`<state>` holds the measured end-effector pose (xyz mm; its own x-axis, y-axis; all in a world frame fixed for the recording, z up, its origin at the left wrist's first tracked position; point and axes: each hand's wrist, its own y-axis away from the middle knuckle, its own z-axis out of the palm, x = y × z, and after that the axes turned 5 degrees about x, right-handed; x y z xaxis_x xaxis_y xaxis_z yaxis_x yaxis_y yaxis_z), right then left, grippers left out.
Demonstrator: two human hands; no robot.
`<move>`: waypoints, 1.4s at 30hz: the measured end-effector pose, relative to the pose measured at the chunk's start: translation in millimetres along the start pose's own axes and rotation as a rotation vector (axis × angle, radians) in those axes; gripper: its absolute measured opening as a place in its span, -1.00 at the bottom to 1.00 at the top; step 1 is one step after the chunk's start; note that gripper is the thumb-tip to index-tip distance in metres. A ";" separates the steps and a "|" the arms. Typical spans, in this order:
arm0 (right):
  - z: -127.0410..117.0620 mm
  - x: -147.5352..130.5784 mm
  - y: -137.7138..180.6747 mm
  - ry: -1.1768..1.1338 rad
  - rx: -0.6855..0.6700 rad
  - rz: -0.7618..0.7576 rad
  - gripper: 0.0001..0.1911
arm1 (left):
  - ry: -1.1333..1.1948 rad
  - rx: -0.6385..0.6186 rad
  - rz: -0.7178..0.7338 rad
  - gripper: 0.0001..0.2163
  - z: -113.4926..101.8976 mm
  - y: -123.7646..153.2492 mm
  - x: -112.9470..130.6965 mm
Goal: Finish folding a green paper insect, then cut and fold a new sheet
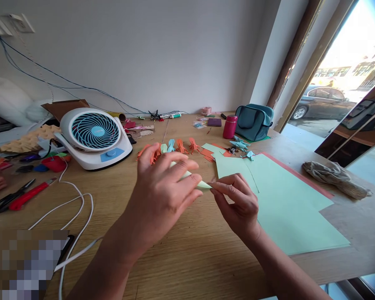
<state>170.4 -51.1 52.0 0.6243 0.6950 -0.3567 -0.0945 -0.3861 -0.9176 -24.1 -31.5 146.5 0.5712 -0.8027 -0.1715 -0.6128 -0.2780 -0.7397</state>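
Observation:
A narrow, pointed piece of folded pale green paper (202, 183) is held above the table between my two hands. My left hand (165, 187) is wrapped around its wider part, and the fingers hide much of it. With thumb and forefinger, my right hand (237, 201) pinches the thin tip at the right end. Behind my hands stands a row of small folded paper figures, among them an orange one (181, 146) and a light blue one (171, 145). Large pale green sheets (293, 204) lie to the right, partly behind my right forearm.
A white fan (95, 135) stands at the left, its white cable (81, 196) looping forward. Scissors (12, 196) and a red-handled cutter (31, 195) lie at far left. A pink bottle (230, 127) and a teal bag (254, 122) stand at back right. A crumpled pouch (336, 179) lies at right.

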 end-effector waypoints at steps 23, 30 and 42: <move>-0.2 -2.1 -1.9 0.021 -0.020 -0.020 -0.78 | -0.010 -0.063 0.028 -0.87 15.9 -1.0 9.6; 0.1 -5.3 -1.2 0.007 -0.015 -0.006 -0.79 | 0.041 -0.084 0.006 -0.89 15.1 0.5 8.5; 2.0 -6.0 0.1 -0.052 -0.036 0.059 -0.84 | 0.208 -0.133 -0.071 -0.98 11.5 1.2 1.7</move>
<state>165.1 -54.1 53.8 0.5770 0.7008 -0.4195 -0.1010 -0.4485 -0.8881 -17.6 -27.1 137.9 0.4990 -0.8662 0.0253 -0.6496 -0.3932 -0.6507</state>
